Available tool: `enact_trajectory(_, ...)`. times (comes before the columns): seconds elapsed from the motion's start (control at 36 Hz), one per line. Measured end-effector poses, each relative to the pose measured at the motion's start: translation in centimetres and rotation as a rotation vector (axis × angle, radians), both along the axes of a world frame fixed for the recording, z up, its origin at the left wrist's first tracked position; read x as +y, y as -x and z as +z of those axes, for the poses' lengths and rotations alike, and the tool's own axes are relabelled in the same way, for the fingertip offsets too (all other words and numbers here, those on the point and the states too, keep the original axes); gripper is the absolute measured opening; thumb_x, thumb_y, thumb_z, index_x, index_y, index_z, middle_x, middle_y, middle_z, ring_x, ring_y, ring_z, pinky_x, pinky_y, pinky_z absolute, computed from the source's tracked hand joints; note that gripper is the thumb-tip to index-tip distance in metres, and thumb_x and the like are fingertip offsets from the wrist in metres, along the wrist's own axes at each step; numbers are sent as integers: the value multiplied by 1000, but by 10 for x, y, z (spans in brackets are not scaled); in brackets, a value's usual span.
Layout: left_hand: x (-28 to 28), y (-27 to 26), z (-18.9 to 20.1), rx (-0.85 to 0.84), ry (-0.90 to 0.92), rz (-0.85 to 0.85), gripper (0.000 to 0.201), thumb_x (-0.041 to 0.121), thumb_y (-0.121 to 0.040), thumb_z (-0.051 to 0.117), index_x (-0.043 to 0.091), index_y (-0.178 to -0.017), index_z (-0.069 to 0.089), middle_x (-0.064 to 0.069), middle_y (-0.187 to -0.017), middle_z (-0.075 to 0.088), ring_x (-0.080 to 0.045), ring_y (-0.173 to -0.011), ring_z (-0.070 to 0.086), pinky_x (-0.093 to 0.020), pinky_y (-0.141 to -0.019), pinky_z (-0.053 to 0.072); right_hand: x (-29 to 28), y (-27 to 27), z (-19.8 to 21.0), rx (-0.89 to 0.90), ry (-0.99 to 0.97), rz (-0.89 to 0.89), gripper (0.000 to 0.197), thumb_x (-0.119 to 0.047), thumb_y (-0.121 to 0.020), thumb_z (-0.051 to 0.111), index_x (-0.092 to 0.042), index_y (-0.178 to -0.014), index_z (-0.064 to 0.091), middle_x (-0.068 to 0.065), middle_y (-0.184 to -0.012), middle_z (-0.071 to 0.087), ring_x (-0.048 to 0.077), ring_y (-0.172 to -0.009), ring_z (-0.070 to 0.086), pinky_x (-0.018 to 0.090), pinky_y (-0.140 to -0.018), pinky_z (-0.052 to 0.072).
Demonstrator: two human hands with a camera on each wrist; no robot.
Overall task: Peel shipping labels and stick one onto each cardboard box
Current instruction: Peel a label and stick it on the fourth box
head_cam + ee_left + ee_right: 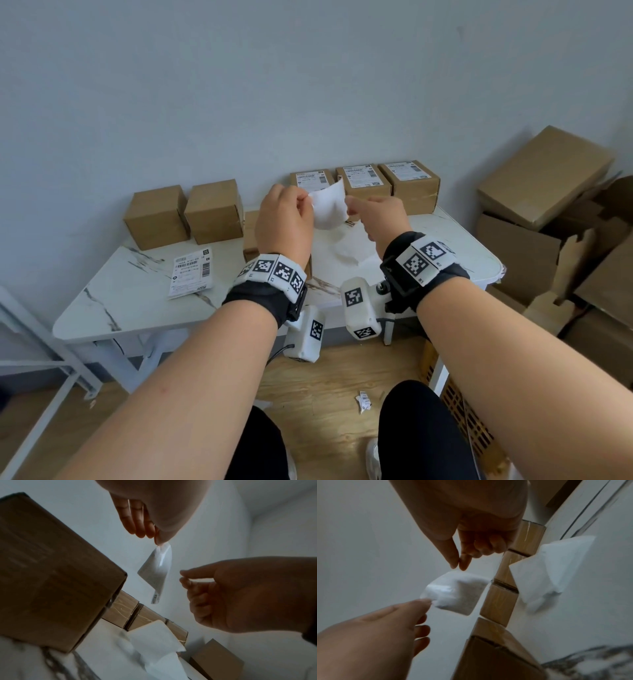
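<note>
My left hand [308,200] is raised above the table and pinches one corner of a curled white label [329,209] between thumb and fingertips. In the left wrist view the label [157,572] hangs free from that pinch. My right hand [349,205] hovers by the label's right edge with thumb and forefinger tips together [458,563] and the other fingers curled; a small gap separates it from the label [462,595]. Three labelled cardboard boxes [363,180] stand at the back. Two plain boxes [156,216] sit at the left, and another [251,236] is partly hidden behind my left hand.
A printed label sheet [191,272] lies on the marble-patterned table [120,301]. Peeled white backing papers [346,253] lie under my hands. Flattened cardboard is piled at the right [548,205]. A metal frame [51,359] stands at the left; a paper scrap [363,401] is on the floor.
</note>
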State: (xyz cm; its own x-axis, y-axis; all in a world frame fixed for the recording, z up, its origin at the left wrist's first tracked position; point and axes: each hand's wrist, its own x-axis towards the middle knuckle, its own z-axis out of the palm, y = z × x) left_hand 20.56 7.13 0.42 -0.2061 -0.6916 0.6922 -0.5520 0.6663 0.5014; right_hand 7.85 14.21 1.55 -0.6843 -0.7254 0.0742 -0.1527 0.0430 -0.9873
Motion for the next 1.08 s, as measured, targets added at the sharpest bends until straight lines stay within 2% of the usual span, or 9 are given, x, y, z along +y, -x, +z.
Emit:
enact_trajectory(0.19,13,-3,0,-58,121,-49,18,27,-95,53,15,-94,66,1,-94,59,-17,-82,55,-28,-62,43,0,-14,9,-69,33,37,35,-41,-85,68,-7,-76,67,-5,-59,53,12,-55,45,23,-53,35)
enact_trajectory(0.28,17,-4,-3,-64,144,-106,17,26,-95,52,15,-92,65,2,-91,58,-17,-77,54,-30,-61,46,2,-17,10,-81,39,40,35,-42,-86,67,-7,-81,67,-3,-63,55,12,-55,46,21,-51,36)
enact_trajectory(0.42,19,-9,-10,-100,180,-149,15,25,-95,55,15,-96,66,0,-92,58,-18,-80,55,-32,-60,47,2,-20,11,-83,58,36,14,-18,-87,65,-11,-76,65,0,-64,55,13,-54,47,21,-50,40)
enact_trajectory(0.58,13,-19,-9,-103,138,-132,22,36,-94,53,18,-98,65,3,-96,59,-16,-85,56,-33,-66,50,-5,-22,13,-40,71,48,17,-11,-89,61,-13,-72,60,-1,-64,57,12,-54,49,21,-51,42)
enact_trajectory(0.67,10,-26,-4,-54,64,-116,26,37,-97,45,18,-105,61,1,-102,58,-17,-93,55,-37,-77,50,-9,-26,12,-17,80,65,18,-10,-92,59,-12,-74,60,-2,-65,58,12,-56,51,21,-52,43)
enact_trajectory(0.75,2,-34,1,31,-74,-49,29,39,-96,47,17,-113,55,1,-107,56,-16,-99,53,-32,-83,47,-13,-32,11,-6,78,103,20,-9,-93,57,-13,-73,58,-1,-71,61,12,-60,53,23,-56,45)
enact_trajectory(0.89,-14,-47,9,231,-463,-59,48,47,-90,56,16,-125,46,6,-102,53,-15,-95,54,-28,-81,42,-24,-42,10,52,40,179,6,-10,-92,57,-9,-87,56,-1,-76,61,12,-62,53,22,-57,44)
enact_trajectory(0.97,-26,-55,8,318,-586,-100,41,31,-87,64,16,-123,49,4,-107,56,-15,-95,55,-28,-80,43,-30,-47,8,94,13,216,7,-9,-91,58,-11,-87,53,-1,-78,62,11,-64,53,20,-56,44)
enact_trajectory(1.08,-36,-63,1,300,-593,-112,28,15,-84,65,19,-109,53,-6,-101,66,-20,-90,63,-30,-77,49,-37,-52,6,151,-10,254,5,-7,-91,59,-9,-90,55,-3,-80,63,10,-65,54,17,-56,43)
